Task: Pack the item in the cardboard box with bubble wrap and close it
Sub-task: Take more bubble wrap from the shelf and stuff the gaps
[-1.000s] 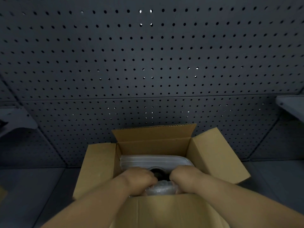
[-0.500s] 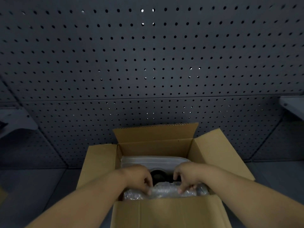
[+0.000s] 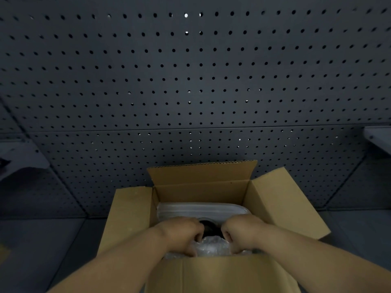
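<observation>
Open cardboard box (image 3: pixel 131 210) on a grey bench (image 3: pixel 42 240), flaps up, clear item (image 3: pixel 201 210) with a dark round part inside, left hand (image 3: pixel 179 233) and right hand (image 3: pixel 243 232) both curled, each grip clamped on the bubble wrap (image 3: pixel 211 247) at the near wall, pegboard (image 3: pixel 190 81) behind

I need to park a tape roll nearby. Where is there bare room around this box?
Bare grey tabletop lies left of the brown cardboard box, and a smaller patch right of its right flap. Inside is crowded: left hand and right hand grip clear bubble wrap beside a translucent plastic lid.
</observation>
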### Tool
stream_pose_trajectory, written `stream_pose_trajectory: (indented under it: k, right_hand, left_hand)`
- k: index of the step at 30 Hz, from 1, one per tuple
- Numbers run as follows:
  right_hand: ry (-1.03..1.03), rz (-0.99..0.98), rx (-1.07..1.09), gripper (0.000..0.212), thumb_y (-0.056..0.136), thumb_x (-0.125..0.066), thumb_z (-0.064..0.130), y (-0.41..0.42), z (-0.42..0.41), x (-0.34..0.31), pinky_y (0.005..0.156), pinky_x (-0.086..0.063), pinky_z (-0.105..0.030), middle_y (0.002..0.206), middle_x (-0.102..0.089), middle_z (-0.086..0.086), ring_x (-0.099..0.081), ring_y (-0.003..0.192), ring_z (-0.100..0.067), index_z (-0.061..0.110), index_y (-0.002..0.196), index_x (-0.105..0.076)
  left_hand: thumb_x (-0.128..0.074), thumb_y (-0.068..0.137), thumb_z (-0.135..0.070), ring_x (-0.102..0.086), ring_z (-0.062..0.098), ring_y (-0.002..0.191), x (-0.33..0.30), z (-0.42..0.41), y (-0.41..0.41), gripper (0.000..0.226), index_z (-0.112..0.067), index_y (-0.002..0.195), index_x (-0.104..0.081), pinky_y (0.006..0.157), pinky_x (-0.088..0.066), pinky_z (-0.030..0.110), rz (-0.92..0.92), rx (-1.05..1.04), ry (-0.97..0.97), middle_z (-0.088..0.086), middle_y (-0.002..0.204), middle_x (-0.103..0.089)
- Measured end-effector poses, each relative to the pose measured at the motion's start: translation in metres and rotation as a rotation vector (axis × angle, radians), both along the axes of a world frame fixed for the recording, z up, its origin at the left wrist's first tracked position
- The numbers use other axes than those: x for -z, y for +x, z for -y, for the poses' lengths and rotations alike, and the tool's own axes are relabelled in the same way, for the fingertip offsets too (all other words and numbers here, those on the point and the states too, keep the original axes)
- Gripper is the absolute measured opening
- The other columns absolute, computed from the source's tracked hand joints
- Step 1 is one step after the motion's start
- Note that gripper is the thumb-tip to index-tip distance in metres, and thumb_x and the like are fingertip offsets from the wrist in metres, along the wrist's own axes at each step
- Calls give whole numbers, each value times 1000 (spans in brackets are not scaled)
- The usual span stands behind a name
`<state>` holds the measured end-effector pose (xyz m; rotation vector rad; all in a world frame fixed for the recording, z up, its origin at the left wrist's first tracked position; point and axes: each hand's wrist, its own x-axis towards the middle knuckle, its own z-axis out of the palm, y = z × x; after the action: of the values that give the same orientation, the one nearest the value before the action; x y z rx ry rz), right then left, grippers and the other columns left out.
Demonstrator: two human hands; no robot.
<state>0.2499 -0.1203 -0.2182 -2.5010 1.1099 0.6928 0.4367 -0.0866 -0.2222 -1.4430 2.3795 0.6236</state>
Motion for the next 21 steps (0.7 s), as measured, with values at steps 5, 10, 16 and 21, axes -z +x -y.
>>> stream_pose_trajectory:
  k: [5,10,16,21]
  right_hand:
    - [23,30,-14,22,81,-69,22,-1,4,-4,50,-28,-21,86,-53,5,-47,80,-11,24,76,-47]
    - [11,83,-89,39,80,-66,17,-4,4,3,50,-27,-21,80,-52,5,-45,71,-13,30,61,-35]
    - [124,113,-12,17,80,-73,24,-3,10,-4,61,-38,-26,86,-56,6,-49,79,-9,22,83,-56]
    - [343,187,230,31,80,-75,31,-2,12,-17,66,-46,-23,79,-56,11,-54,79,-10,21,106,-64]
  left_hand:
    - [-66,82,-26,-54,20,107,-2,0,1,41,-19,122,-55,72,-37,25,-21,-16,18,2,122,-55]
    - [-62,84,-27,-53,22,104,1,-3,0,28,-17,110,-57,76,-41,33,-8,115,-73,4,115,-56]
    - [-50,93,-32,-55,30,102,9,-8,3,21,-14,102,-58,79,-46,40,31,252,-187,8,107,-58]
    - [-50,95,-29,-57,28,98,5,-7,1,23,-9,97,-61,73,-43,36,-26,217,-123,11,103,-60]
